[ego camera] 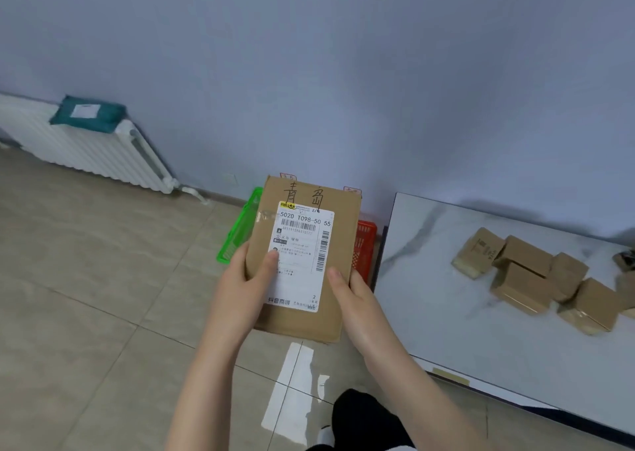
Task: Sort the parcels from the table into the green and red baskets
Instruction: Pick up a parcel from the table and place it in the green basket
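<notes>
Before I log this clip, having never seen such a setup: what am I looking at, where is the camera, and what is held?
There is no machine here: a person wears one camera on the head, looking forward and down at their own hands. The left hand and right hand grip a flat cardboard parcel by its sides, its shipping label facing the camera. Behind it on the floor stand a green basket and a red basket, both partly hidden. To the right, a marble-look table carries several small cardboard boxes not yet sorted.
</notes>
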